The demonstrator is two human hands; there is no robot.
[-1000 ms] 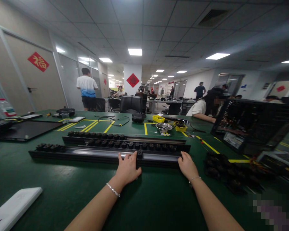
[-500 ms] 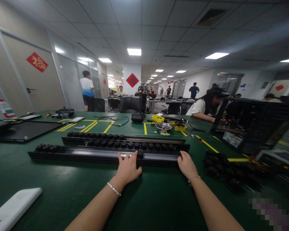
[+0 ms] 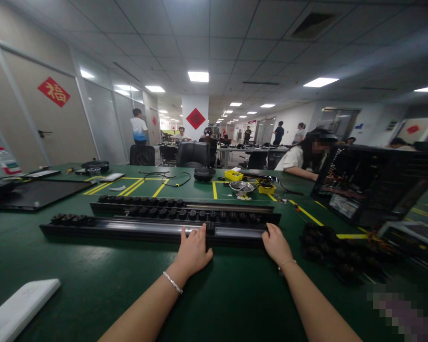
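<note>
A long black rail [image 3: 128,229] with a shiny groove lies across the green table [image 3: 92,280], with small black knobs seated in its left end. My left hand [image 3: 193,251] rests flat on the rail near its middle, fingers touching one black knob [image 3: 209,228]. My right hand [image 3: 276,244] grips the rail's right end. Two more black rails [image 3: 185,212] filled with rows of knobs lie just behind it.
A pile of loose black knobs [image 3: 338,256] sits right of my right hand. An open black computer case [image 3: 374,185] stands at the right. A white flat object [image 3: 19,308] lies at the near left, a black panel [image 3: 35,192] at far left. A seated person [image 3: 303,159] works across the table.
My left hand has slid slightly to the right along the rail. A standing person in the background has walked further away. My right hand has stayed put.
</note>
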